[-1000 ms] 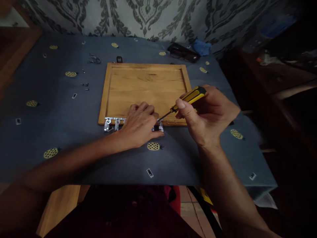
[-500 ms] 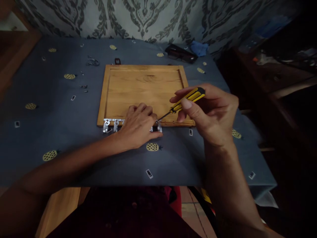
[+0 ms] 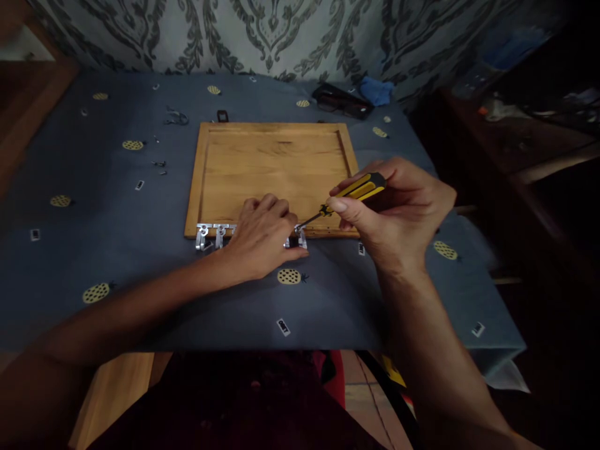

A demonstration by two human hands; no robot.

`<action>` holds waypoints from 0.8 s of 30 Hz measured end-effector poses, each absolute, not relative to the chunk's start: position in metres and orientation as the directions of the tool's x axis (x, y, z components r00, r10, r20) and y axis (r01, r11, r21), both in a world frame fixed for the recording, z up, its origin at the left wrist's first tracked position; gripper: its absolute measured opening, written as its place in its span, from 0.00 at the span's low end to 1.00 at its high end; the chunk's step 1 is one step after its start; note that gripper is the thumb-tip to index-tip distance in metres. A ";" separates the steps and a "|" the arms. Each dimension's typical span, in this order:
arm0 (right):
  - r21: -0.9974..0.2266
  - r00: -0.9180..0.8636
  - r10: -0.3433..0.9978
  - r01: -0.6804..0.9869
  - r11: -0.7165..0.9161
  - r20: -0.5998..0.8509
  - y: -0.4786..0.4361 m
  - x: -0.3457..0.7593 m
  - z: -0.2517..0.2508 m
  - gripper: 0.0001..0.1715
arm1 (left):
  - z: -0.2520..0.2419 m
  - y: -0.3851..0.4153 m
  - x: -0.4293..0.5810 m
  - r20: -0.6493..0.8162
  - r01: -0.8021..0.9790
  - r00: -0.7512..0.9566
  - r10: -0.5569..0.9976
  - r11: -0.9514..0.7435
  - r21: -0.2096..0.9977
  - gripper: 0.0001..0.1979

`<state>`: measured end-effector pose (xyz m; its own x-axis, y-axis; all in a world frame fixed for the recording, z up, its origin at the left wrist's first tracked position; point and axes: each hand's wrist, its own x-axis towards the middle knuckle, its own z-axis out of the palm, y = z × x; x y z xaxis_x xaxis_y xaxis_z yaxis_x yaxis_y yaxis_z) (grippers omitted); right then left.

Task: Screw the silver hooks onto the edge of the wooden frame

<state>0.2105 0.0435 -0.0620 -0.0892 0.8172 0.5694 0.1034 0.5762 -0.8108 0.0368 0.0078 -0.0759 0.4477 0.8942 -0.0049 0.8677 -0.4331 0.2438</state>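
A framed wooden panel point(image 3: 276, 169) lies flat on the cloth-covered table. Several silvery metal hinges point(image 3: 203, 235) line its near edge. My left hand point(image 3: 260, 234) is closed over the right part of that row, its thumb and curled fingers gripping a hinge point(image 3: 300, 237) and covering others. My right hand point(image 3: 398, 212) pinches the handle of a yellow-and-black screwdriver point(image 3: 360, 189) between thumb and fingers. The screwdriver slants down to the left, and its tip meets the hinge beside my left fingers. Any screw under the tip is too small to make out.
Several small screws point(image 3: 159, 164) and a grey metal piece point(image 3: 176, 116) lie left of the panel. Behind it are a small dark frame-shaped piece point(image 3: 222, 116), dark glasses point(image 3: 344, 103) and a blue cloth point(image 3: 377, 91). A patterned curtain point(image 3: 269, 37) hangs at the back.
My right hand has shifted its grip on the screwdriver, with the thumb moving left and the wrist turning slightly. The left hand, panel and hinges stay in place.
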 end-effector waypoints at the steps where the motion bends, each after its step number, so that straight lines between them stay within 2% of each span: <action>1: -0.801 -0.082 0.810 0.118 0.586 0.581 0.043 0.210 -0.062 0.19 | -0.076 0.008 0.037 -0.006 0.867 0.449 0.894 -0.434 0.244 0.21; 8: -0.772 -0.074 0.786 0.155 0.617 0.613 0.044 0.209 -0.064 0.20 | -0.079 0.008 0.036 0.041 0.860 0.453 0.891 -0.449 0.243 0.20; 16: -0.739 -0.048 0.759 0.194 0.645 0.649 0.044 0.206 -0.066 0.22 | -0.079 0.008 0.036 0.012 0.865 0.451 0.893 -0.440 0.241 0.22; 22: -0.713 0.167 0.694 0.151 0.684 0.701 0.043 0.206 -0.064 0.18 | -0.078 0.008 0.036 0.012 0.862 0.446 0.895 -0.433 0.263 0.21; 24: -0.713 0.178 0.690 0.168 0.681 0.702 0.045 0.207 -0.064 0.18 | -0.079 0.008 0.037 0.005 0.866 0.439 0.899 -0.425 0.263 0.21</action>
<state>0.2068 0.0447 -0.0641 0.1784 0.6899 0.7015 0.1677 0.6812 -0.7126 0.0366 0.0084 -0.0787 0.4388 0.8986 0.0052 0.8664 -0.4246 0.2629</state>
